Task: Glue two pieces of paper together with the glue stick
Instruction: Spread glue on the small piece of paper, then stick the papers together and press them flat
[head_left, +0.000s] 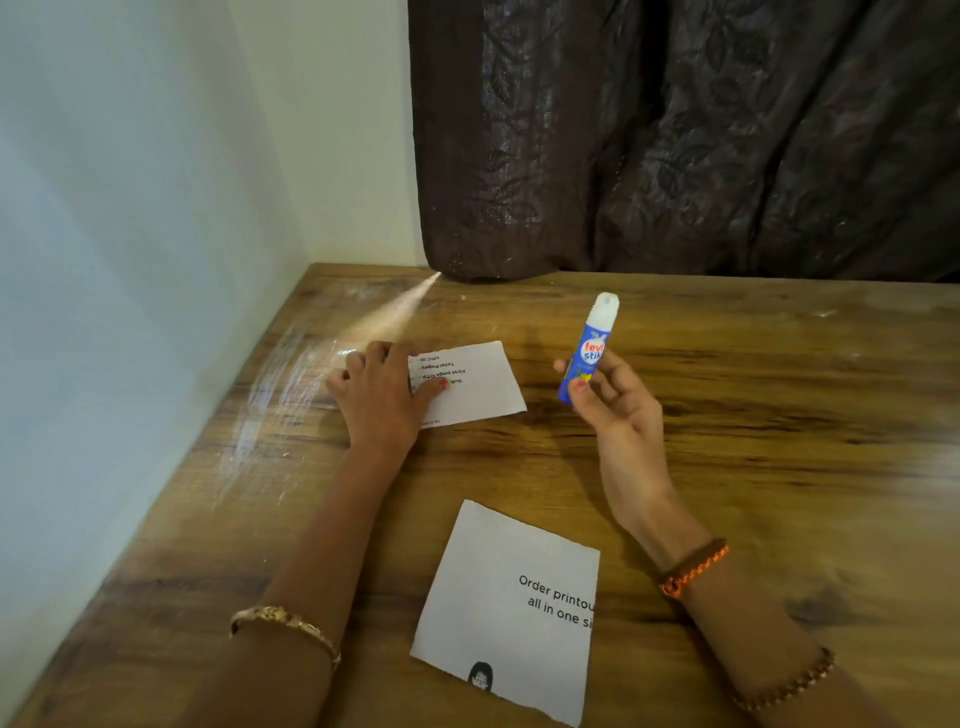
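1. While the left hand (382, 395) lies flat, fingers spread, pressing the far paper (467, 382) onto the wooden surface (753, 441), the right hand (610, 410) is closed around the glue stick (587, 353), holding it upright above the surface, just right of that paper
2. Glue stick: small blue tube, red and white label, white tip at top; cannot tell if that tip is a cap or bare glue. Looks light and rigid, smooth plastic, so likely a bit slippery; the grip on the lower barrel with thumb and fingers looks right and leaves the tip free
3. Far paper: small white sheet, printed lines reading upside down from the wearer's side, left part hidden under the left hand. Thin and floppy, will likely slide or wrinkle under the glue stick, so pinning it flat near one edge makes sense
4. Near paper (511, 608): bigger white sheet with black text and a small picture at its bottom, edges look torn, lying loose close to the body, well apart from the far paper, touched by neither hand
5. Judgement: glue not yet applied, papers not yet joined
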